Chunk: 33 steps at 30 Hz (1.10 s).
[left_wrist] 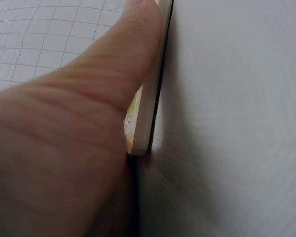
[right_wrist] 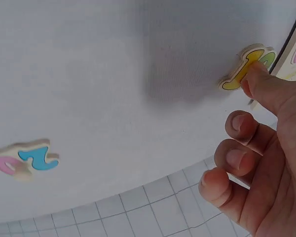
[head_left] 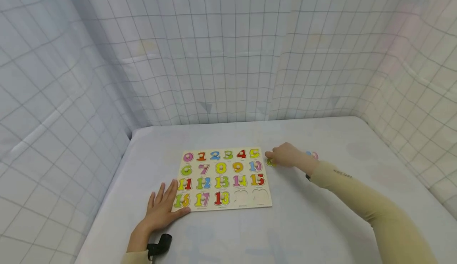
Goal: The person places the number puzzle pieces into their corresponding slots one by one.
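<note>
A wooden number puzzle board (head_left: 228,211) lies flat on the table, most of its recesses filled with knobbed coloured numbers. My left hand (head_left: 162,206) rests spread on its lower left corner, with the thumb along the front edge in the left wrist view. Just beyond the board's right edge, my right hand (head_left: 285,155) pinches a number piece (right_wrist: 234,79) with a yellow 1 and a green second digit, partly covered by the thumb. The other fingers of that hand are loosely bent. Two recesses (head_left: 240,198) at the board's lower right show bare wood.
A pink and blue number 20 piece (right_wrist: 38,157) lies on the table to the right, partly behind my right wrist in the head view. The white-covered table (head_left: 228,240) is surrounded by grid-patterned cloth walls (head_left: 214,58) at the back and both sides.
</note>
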### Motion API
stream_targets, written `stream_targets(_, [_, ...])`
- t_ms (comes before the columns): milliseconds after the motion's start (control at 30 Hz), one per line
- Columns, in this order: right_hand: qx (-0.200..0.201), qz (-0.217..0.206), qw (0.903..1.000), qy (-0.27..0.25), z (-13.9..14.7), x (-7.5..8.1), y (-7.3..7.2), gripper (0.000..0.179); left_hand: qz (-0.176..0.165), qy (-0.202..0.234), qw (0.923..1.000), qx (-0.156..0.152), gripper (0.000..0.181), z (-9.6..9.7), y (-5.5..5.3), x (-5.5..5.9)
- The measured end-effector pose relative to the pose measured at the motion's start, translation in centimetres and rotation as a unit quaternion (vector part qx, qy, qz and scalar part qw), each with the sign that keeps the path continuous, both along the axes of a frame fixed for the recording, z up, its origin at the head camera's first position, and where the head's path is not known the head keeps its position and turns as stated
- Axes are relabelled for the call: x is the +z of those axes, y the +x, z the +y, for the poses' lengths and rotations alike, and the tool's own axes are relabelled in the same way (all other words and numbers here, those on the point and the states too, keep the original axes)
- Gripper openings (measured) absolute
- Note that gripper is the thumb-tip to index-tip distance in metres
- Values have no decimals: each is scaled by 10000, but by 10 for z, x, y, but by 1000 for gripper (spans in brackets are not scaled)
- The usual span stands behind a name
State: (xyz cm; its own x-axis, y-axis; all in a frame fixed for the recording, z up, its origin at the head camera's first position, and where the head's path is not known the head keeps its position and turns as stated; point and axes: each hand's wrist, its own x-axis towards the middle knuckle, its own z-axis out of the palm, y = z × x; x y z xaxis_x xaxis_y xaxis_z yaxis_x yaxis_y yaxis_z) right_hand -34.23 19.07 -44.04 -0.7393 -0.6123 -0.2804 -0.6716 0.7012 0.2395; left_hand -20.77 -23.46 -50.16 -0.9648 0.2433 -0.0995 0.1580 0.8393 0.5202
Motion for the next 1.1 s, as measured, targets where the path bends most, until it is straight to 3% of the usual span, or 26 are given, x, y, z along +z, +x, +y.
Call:
stream_targets(200, [737,270,9962,389,-1,0,-7,10,25,1,10000,-20,105,0,2,0])
stream_targets(367, [392,-202,9989,151,3,0,-11,8,72,58,10000,-23,105,2,2,-4])
stream_targets(500, [-95,-534,9971,-542,6,6,-7,11,99,64,9999,2,105,2,3,-4])
stream_targets(700, [-337,-566,9826,-1734,-1,13,15,23,87,-18,10000,35,107,0,1,-1])
stream_targets(1100, [-164,-594,9693,-2379,-56,-3,72,32,139,58,9999,7,105,1,3,2])
